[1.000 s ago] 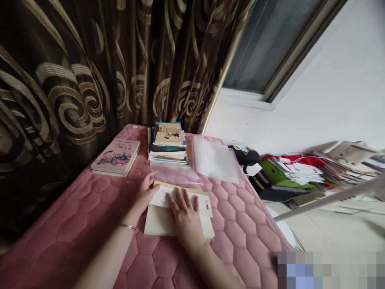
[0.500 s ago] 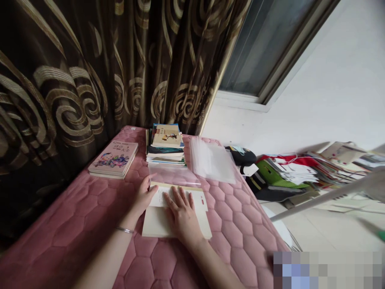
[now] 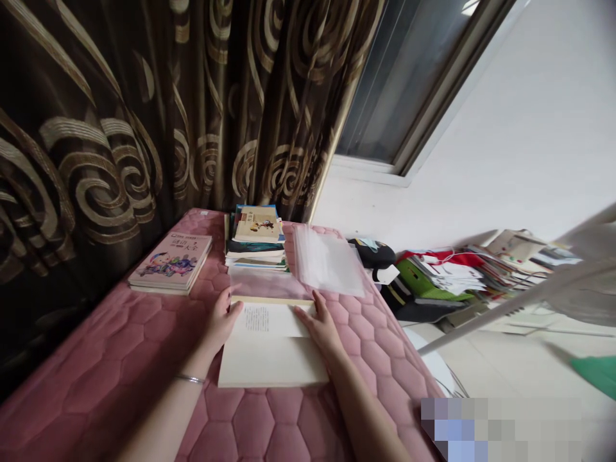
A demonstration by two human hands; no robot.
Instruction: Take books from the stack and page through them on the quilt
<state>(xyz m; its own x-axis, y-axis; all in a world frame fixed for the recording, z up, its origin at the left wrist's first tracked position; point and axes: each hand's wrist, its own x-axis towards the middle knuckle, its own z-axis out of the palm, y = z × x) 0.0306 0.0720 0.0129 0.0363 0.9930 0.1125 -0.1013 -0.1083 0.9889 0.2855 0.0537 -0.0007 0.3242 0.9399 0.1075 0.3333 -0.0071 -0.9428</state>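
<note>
An open book [image 3: 274, 362] lies on the pink quilted surface, its pages cream with a block of small print near the top. My left hand [image 3: 222, 323] grips its upper left edge, thumb on the page and fingers around the side. At the upper right edge, my right hand [image 3: 321, 326] holds the book the same way, thumb on the page, with some fingers hidden. A clear plastic sheet [image 3: 262, 282] sticks out beyond the book's far edge; how it passes beneath the book is hidden.
Beyond stands a stack of books [image 3: 257, 240], with clear plastic sheets [image 3: 327, 260] to its right. A pink-covered book [image 3: 171, 260] tops another pile on the left. A patterned curtain [image 3: 192, 102] borders the far side. Papers [image 3: 447, 269] and a pale pole [image 3: 491, 314] are at right.
My right hand has moved from lying flat on the middle of the page to the book's right edge. My left hand stays at the left edge. The camera view has shifted slightly.
</note>
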